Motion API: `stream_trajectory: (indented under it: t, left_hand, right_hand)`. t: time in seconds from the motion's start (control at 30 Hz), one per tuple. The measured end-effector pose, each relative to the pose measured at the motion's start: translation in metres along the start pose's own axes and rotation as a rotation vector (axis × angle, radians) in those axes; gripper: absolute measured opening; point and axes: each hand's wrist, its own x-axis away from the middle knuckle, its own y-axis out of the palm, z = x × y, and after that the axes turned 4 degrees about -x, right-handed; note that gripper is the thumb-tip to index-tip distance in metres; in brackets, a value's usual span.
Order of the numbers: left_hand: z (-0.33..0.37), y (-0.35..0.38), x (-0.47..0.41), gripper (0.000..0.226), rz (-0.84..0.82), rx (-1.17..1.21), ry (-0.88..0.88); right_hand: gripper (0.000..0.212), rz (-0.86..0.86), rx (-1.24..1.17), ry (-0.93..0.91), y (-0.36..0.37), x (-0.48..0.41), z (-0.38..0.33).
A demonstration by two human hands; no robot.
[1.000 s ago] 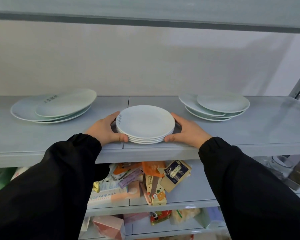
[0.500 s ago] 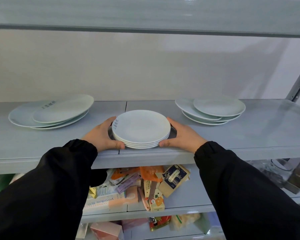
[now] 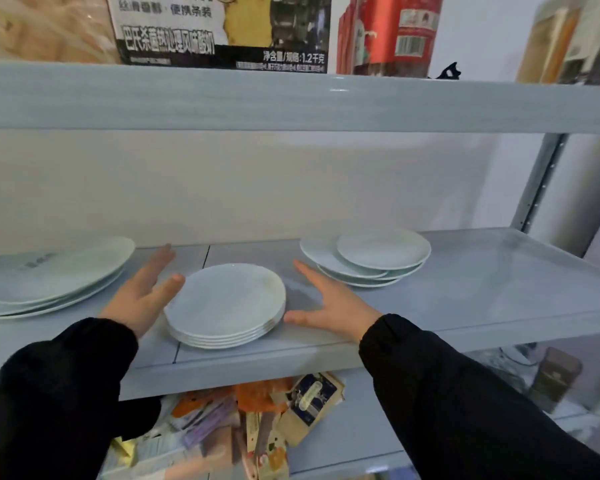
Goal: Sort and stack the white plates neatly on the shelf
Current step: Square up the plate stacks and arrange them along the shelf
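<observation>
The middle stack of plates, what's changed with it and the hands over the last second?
Both hands have let go. The left hand and right hand were clasped on the rim of the middle stack; now they are open, fingers spread, the right clear of it. The stack stays on the shelf, and the left pile and right pile are untouched.

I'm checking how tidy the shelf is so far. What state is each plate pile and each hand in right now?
Middle stack: neatly aligned, resting on the shelf, not gripped.
Left pile: uneven, top plate tilted.
Right pile: offset, plates not lined up.
Left hand: open, thumb at the middle stack's rim.
Right hand: open, beside the stack.
</observation>
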Motion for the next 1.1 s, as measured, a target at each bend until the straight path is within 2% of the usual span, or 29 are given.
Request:
stream_trajectory:
  t: [0.1,0.2,0.37,0.47,0.6,0.73,0.9,0.97,1.03,1.1]
  left_hand:
    - [0.038,0.012,-0.015,0.083,0.051,-0.060,0.066]
    - [0.076,0.035,-0.028,0.087,0.067,-0.036,0.113]
    - [0.118,0.082,-0.053,0.100,0.010,-0.031,0.128]
    - [0.138,0.112,-0.065,0.107,-0.030,-0.033,0.120]
    - [0.155,0.151,-0.077,0.109,-0.049,-0.046,0.052]
    - [0.154,0.183,-0.087,0.097,-0.081,-0.147,-0.036]
    - [0.139,0.214,-0.094,0.091,-0.129,-0.238,-0.190]
    - [0.131,0.224,-0.096,0.086,-0.122,-0.253,-0.221]
    - [0.126,0.233,-0.099,0.081,-0.093,-0.260,-0.217]
    - [0.124,0.242,-0.101,0.079,-0.070,-0.250,-0.214]
  right_hand:
    - [0.104,0.050,-0.023,-0.075,-0.032,0.004,0.003]
    - [0.105,0.105,-0.007,-0.120,-0.070,0.005,0.008]
    - [0.096,0.144,0.065,-0.061,-0.131,0.009,0.040]
    - [0.098,0.163,0.038,-0.008,-0.160,0.013,0.069]
    - [0.100,0.173,-0.012,0.062,-0.189,0.014,0.113]
    - [0.109,0.144,-0.029,0.116,-0.204,0.008,0.150]
    - [0.107,0.107,-0.044,0.138,-0.211,-0.005,0.178]
    - [0.096,0.114,-0.071,0.119,-0.211,-0.008,0.184]
    - [0.072,0.104,-0.135,0.082,-0.210,-0.011,0.187]
    - [0.063,0.087,-0.204,0.058,-0.203,-0.015,0.189]
